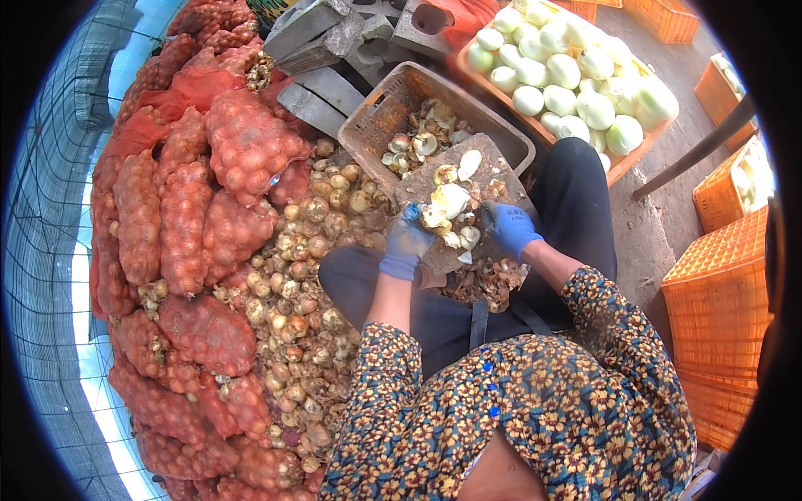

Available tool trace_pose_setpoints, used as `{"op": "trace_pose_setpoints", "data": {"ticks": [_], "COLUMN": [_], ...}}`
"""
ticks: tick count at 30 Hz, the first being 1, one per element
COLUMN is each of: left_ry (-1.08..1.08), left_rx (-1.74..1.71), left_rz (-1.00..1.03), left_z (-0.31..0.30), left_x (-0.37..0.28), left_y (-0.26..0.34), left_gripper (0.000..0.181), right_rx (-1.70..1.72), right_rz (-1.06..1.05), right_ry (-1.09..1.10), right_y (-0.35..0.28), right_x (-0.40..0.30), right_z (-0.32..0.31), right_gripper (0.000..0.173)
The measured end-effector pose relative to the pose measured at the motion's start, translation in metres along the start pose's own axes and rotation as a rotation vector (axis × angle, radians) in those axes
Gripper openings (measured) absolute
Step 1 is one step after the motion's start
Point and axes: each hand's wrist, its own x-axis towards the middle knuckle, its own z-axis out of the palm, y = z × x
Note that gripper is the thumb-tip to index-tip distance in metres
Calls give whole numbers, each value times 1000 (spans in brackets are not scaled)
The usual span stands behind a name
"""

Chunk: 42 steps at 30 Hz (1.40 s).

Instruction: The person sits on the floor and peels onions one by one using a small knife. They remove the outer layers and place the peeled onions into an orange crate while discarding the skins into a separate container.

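A wooden board (pixel 416 183) slants from the rim of a worn plastic crate (pixel 374 160) towards my lap. Near its middle lies a white, partly peeled onion (pixel 450 199), with loose skins and white cut pieces around it. My left hand (pixel 406 241), in a blue work glove, is at the board's left edge beside the onion skin (pixel 434 219); its grip is hidden. On the other side, my gloved right hand (pixel 512 228) rests by the board's right edge with curled fingers. Whether it holds anything, such as a knife, is not visible.
Unpeeled onions (pixel 301 275) cover the ground at left, beside stacked red mesh sacks (pixel 241 150). An orange crate of peeled onions (pixel 564 69) stands front right. Concrete blocks (pixel 326 94) lie ahead. A pole (pixel 695 150) and stacked orange crates (pixel 717 319) are at right.
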Motion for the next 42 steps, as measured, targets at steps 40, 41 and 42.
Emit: {"op": "trace_pose_setpoints", "data": {"ticks": [40, 41, 42], "left_ry": [377, 314, 263], "left_rx": [929, 782, 634], "left_rz": [418, 371, 316], "left_z": [12, 14, 32], "left_x": [22, 26, 27], "left_y": [-25, -20, -14], "left_gripper": [48, 48, 49], "right_rx": [880, 927, 978], "right_rz": [255, 237, 225], "right_ry": [-103, -55, -9], "right_y": [-44, -46, -45], "right_x": [-14, -14, -13], "right_z": [-28, -31, -32], "right_gripper": [34, 34, 33]}}
